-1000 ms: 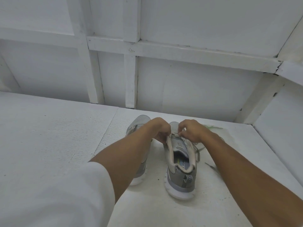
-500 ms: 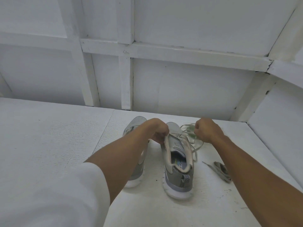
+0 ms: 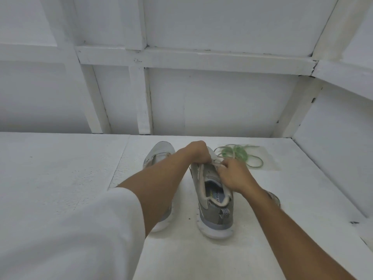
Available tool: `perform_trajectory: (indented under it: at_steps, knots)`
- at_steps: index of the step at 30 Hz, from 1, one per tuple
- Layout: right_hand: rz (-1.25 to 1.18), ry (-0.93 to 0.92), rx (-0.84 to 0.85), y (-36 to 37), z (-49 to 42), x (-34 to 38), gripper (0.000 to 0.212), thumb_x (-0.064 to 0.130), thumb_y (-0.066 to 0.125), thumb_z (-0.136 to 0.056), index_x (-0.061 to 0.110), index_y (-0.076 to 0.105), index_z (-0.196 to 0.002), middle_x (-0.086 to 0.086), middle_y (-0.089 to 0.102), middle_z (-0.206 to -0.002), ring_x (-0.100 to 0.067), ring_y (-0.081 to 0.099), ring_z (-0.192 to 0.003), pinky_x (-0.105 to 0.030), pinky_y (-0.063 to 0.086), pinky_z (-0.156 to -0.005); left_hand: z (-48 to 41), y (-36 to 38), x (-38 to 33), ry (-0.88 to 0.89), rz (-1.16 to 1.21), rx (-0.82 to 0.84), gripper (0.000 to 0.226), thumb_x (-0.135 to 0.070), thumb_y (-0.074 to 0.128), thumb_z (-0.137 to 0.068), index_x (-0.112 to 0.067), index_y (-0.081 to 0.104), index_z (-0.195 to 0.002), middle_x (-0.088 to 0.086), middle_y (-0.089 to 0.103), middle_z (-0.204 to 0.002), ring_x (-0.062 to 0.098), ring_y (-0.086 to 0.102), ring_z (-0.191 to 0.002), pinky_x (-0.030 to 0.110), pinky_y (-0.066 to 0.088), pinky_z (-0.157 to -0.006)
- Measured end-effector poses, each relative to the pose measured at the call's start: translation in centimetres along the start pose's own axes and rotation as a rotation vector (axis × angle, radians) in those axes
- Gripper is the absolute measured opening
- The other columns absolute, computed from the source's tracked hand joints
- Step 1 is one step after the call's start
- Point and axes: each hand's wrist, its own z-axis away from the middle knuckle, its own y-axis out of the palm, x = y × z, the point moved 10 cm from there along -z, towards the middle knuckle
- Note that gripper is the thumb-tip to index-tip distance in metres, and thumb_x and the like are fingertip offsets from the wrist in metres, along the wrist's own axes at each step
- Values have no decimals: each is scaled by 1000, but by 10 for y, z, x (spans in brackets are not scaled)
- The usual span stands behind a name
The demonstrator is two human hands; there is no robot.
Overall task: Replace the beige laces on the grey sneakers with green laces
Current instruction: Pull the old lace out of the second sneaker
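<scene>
The grey sneaker [image 3: 214, 216] lies toe toward the far edge of the tabletop [image 3: 60, 168], left grip [image 3: 196, 152] clamped on its upper, right grip [image 3: 235, 175] pinching the beige lace [image 3: 217, 163]; green laces [image 3: 234, 154] lie just beyond, nearer the right.

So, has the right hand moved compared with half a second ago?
Yes. The right hand was beside the right grey sneaker, near the green laces; now it has come back left onto that sneaker's beige lace.
</scene>
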Motion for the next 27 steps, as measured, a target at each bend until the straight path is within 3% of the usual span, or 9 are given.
perform_trajectory:
  at_steps: [4, 6, 8, 11, 15, 17, 20, 24, 27]
  knots:
    - [-275, 93, -78, 3, 11, -18, 22, 14, 41, -94, 3, 59, -85, -7, 57, -80, -21, 50, -73, -30, 34, -59, -4, 7, 0, 4, 0, 49, 34, -30, 76, -74, -8, 72, -100, 8, 69, -89, 25, 66, -85, 35, 57, -80]
    - [-371, 128, -99, 4, 14, -23, 24, 12, 40, -95, 8, 54, -75, -4, 53, -74, -19, 46, -69, -30, 32, -57, -3, 8, 0, 5, -6, 58, 36, -34, 78, -72, -10, 72, -98, 6, 69, -86, 24, 66, -86, 34, 57, -80]
    - [-428, 163, -127, 4, 17, -26, 29, 11, 39, -95, 14, 46, -67, -2, 46, -69, -19, 42, -66, -30, 29, -55, -4, 4, 1, 11, 5, 35, 30, -31, 71, -79, -6, 70, -95, 6, 63, -82, 24, 61, -81, 31, 53, -72]
    - [-455, 184, -162, 6, 17, -30, 28, 12, 39, -95, 18, 47, -69, 1, 48, -71, -14, 43, -65, -29, 29, -54, -3, -23, 21, -59, 35, -89, 21, -19, 54, -88, -7, 55, -71, 10, 62, -80, 24, 55, -66, 28, 45, -55]
    - [-447, 194, -182, 9, 17, -31, 24, 12, 40, -94, 11, 53, -74, -1, 53, -74, -17, 47, -68, -27, 33, -56, 2, -49, 61, -219, 81, -99, 13, -9, 47, -90, -5, 49, -78, 9, 54, -62, 23, 55, -51, 25, 50, -61]
    - [-435, 193, -199, 8, 17, -31, 26, 12, 40, -94, 14, 51, -70, -1, 54, -73, -16, 47, -67, -27, 34, -57, 3, -57, 55, -185, 41, -120, 12, -14, 53, -89, -4, 52, -81, 8, 55, -68, 23, 53, -57, 26, 48, -63]
    - [-428, 190, -209, 8, 17, -30, 25, 12, 41, -94, 11, 54, -73, -2, 54, -74, -21, 49, -72, -29, 35, -60, 0, -58, 22, -7, 23, -194, 25, -23, 60, -87, -3, 66, -101, 7, 63, -92, 27, 58, -86, 29, 49, -75]
    - [-408, 189, -218, 8, 18, -30, 23, 13, 41, -95, 3, 61, -89, -1, 54, -77, -23, 50, -78, -32, 35, -65, -1, -2, -10, 118, -105, 21, 37, -38, 73, -80, -7, 72, -100, 4, 67, -88, 23, 60, -89, 31, 52, -80]
    - [-418, 192, -217, 8, 18, -30, 20, 14, 42, -95, 8, 60, -88, -2, 56, -82, -22, 50, -79, -31, 34, -67, -6, 6, -10, 108, -150, 11, 38, -38, 73, -81, -8, 71, -104, 9, 70, -102, 26, 62, -100, 33, 52, -82]
